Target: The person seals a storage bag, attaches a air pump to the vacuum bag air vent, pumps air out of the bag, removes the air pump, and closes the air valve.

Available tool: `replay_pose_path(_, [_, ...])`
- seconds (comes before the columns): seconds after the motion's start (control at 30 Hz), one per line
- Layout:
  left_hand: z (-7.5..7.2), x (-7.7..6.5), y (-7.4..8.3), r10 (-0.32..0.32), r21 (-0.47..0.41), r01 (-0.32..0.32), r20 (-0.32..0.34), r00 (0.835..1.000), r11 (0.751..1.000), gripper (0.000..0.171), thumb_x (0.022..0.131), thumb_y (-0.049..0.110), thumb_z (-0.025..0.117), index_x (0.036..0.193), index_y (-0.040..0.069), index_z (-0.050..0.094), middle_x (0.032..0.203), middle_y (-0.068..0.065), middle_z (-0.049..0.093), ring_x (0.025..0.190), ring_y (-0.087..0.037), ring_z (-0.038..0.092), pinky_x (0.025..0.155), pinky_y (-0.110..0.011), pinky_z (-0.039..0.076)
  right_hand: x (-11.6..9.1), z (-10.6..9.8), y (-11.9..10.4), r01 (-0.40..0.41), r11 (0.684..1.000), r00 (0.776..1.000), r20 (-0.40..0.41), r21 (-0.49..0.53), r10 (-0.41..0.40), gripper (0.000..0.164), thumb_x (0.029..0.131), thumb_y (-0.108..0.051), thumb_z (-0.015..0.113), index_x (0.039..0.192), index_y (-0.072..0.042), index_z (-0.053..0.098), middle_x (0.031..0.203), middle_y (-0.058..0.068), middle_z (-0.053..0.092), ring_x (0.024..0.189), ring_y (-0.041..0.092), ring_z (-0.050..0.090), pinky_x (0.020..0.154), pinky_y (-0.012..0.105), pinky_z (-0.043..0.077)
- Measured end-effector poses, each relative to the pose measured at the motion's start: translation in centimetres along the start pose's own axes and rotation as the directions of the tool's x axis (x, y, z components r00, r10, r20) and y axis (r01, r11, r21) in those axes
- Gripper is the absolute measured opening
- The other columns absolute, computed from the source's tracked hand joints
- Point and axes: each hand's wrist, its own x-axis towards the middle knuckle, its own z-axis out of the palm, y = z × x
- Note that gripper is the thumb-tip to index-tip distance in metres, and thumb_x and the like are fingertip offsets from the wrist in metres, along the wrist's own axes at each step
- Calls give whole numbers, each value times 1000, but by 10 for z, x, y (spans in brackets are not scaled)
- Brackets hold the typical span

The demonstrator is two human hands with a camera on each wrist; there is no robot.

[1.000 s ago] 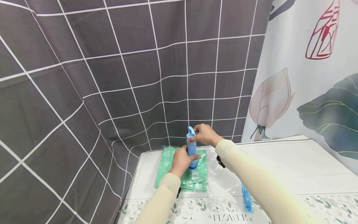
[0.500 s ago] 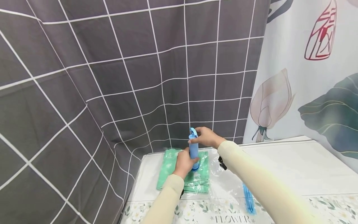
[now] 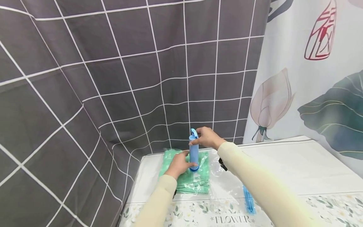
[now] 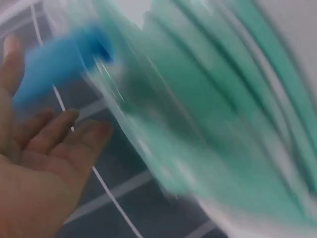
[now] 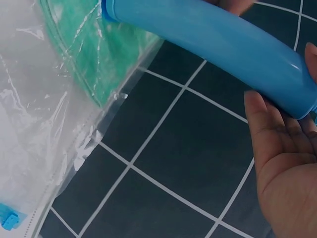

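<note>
Head view: The tube (image 3: 194, 154) stands near upright over the green cloth (image 3: 195, 187), which lies in clear film (image 3: 227, 189) on the desk (image 3: 283, 164). Whether the tube's base touches the film cannot be determined. The right hand (image 3: 208, 137) pinches the top of the tube, just beside its blue loop (image 3: 194, 132). The left hand (image 3: 179, 163) is at the lower part of the tube, thumb in front. A blue bundle (image 3: 249, 200) lies to the right of the cloth, near the right sleeve (image 3: 255, 173). A dark curtain (image 3: 127, 75) with white lines hangs behind the desk.

Left wrist view: The image is blurred. The left hand's fingers extend loosely, apart from the tube; the thumb overlaps it. Thumb contact cannot be determined.

Right wrist view: The tube extends across the top. The right hand's fingers support one end from below, with the thumb opposite; the other end lies over the cloth.
</note>
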Motion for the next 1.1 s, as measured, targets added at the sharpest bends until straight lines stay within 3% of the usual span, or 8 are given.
replay_pose_path(0.1, [-5,2,-50,-19,171,15,21,1000,985,87,80,45,103,152,9,70,147,-17,78,137,-46,72,118,-61,60,0,1,-1,-6,1000,1000,-4,-11,6,36,92,-33,97,106,-7,77,93,4,80,82,16,65,74,29,56])
replay_pose_path(0.17, [-17,-5,-67,-90,229,80,35,995,970,92,73,42,105,152,12,70,150,-16,76,141,-46,69,121,-63,58,0,2,-2,-8,1000,1000,-8,-11,8,36,92,-33,97,105,-7,76,94,5,79,82,17,64,74,29,55])
replay_pose_path(0.3, [-50,-41,-49,-255,214,228,109,961,950,94,73,30,104,157,9,66,159,-23,68,150,-51,62,128,-70,50,0,3,-3,-16,1000,1000,-1,6,16,37,92,-32,97,106,-7,75,96,6,78,84,17,65,75,30,56])
replay_pose_path(0.33, [-54,-48,-43,-283,202,256,118,952,945,92,76,29,102,157,8,66,161,-25,66,152,-51,60,129,-70,48,0,4,-3,-19,1000,1000,-2,11,19,37,92,-32,97,106,-7,75,96,5,78,84,17,65,75,30,56])
replay_pose_path(0.4, [-54,-56,-40,-291,210,265,102,951,941,88,78,31,101,157,9,67,159,-25,67,150,-52,62,127,-71,50,-1,4,-3,-18,1000,1000,-7,13,18,37,91,-32,98,105,-7,74,95,5,77,84,17,65,74,30,56])
replay_pose_path(0.67, [-44,-55,-43,-279,289,257,35,960,922,85,73,41,104,147,10,76,147,-18,77,137,-49,71,119,-66,58,-4,5,-2,7,999,999,-44,-34,-9,39,91,-31,98,107,-5,75,94,7,78,81,17,65,72,29,56])
replay_pose_path(0.93, [-45,-63,-27,-277,317,256,25,960,913,84,69,43,107,138,4,79,139,-20,81,127,-47,76,111,-63,63,-6,7,-4,9,999,999,-52,-50,-12,38,91,-30,98,106,-5,74,91,6,76,80,17,64,71,29,56])
replay_pose_path(1.1, [-45,-65,-19,-306,377,277,17,952,884,80,69,44,107,134,5,81,133,-18,83,119,-45,79,103,-61,67,-7,9,-7,10,999,998,-63,-37,-12,36,91,-30,98,99,-7,72,85,3,72,76,16,62,68,28,52])
